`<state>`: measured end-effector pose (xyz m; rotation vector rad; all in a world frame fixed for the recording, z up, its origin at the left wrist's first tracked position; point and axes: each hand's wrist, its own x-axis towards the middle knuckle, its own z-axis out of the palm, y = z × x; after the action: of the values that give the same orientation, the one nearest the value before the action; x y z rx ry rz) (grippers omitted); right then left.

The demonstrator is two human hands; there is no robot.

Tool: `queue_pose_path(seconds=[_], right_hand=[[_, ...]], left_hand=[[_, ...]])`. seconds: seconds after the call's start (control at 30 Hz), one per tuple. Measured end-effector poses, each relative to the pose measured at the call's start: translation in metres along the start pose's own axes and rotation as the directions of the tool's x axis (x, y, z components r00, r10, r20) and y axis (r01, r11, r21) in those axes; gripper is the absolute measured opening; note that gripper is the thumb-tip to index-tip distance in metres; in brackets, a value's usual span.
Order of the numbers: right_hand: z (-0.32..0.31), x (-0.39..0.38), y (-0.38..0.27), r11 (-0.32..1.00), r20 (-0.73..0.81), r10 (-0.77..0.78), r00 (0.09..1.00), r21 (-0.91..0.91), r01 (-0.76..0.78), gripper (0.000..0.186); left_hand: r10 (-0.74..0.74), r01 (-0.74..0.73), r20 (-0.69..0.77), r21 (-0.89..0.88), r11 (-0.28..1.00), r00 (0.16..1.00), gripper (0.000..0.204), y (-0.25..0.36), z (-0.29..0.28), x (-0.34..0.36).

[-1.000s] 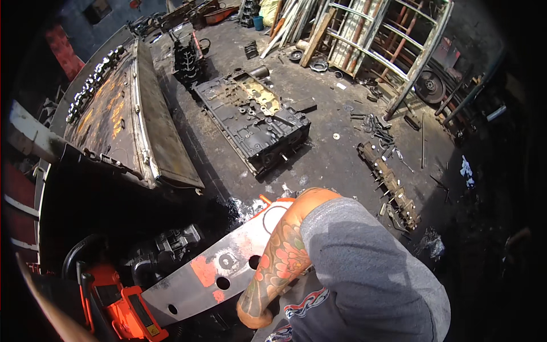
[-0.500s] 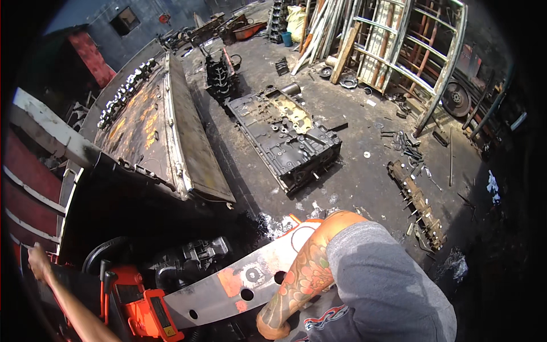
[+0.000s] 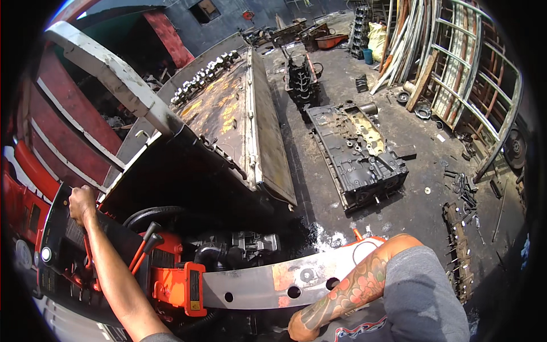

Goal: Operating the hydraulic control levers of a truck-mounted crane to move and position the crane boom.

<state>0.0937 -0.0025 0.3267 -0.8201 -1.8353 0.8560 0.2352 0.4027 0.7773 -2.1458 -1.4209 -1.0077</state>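
Note:
Stretched out at the left, my left hand is closed in a fist at the upper edge of a black panel; whatever lies inside its fingers is hidden. Two red levers with black grips stand to the right of that forearm, beside an orange-red metal housing. From the housing, a curved grey metal beam with round holes runs to the right. Low in the picture, my right hand hangs close to my body by the beam's near edge, its fingers mostly out of sight.
A truck bed with a lowered side board rises beyond the beam. On the oily floor lie a large engine block, another engine and a long rusty part. Metal frames and poles lean at the far right.
My view has turned left, so the surroundings sit farther right and more of the black panel shows. My left hand is still at the panel's edge; my right hand stays low.

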Motion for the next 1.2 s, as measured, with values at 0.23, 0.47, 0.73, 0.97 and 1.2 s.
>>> queue_pose_path(seconds=[0.23, 0.47, 0.73, 0.97, 1.2], right_hand=[[-0.005, -0.001, 0.000, 0.979, -0.050, -0.135, 0.990, 0.147, 0.141, 0.022], [-0.006, -0.001, 0.001, 0.905, -0.084, -0.264, 0.961, 0.322, 0.276, 0.023], [-0.011, -0.004, -0.002, 0.735, -0.152, -0.405, 0.901, 0.532, 0.421, 0.024], [-0.009, 0.002, -0.004, 0.539, -0.270, -0.530, 0.804, 0.625, 0.565, 0.026], [-0.010, 0.003, -0.005, 0.426, -0.346, -0.586, 0.732, 0.637, 0.642, 0.027]], left_hand=[[0.039, -0.039, 0.000, -0.032, 0.999, 0.999, 0.048, 0.005, -0.006, -0.007], [0.024, -0.024, -0.006, -0.014, 1.000, 1.000, 0.048, 0.005, -0.007, -0.008], [0.026, -0.026, -0.009, 0.001, 1.000, 1.000, 0.049, 0.005, -0.004, -0.006], [0.017, -0.016, -0.018, 0.047, 0.999, 1.000, 0.053, 0.001, 0.000, 0.000], [0.041, -0.040, -0.005, 0.093, 0.995, 0.999, 0.052, 0.001, 0.002, 0.005]])
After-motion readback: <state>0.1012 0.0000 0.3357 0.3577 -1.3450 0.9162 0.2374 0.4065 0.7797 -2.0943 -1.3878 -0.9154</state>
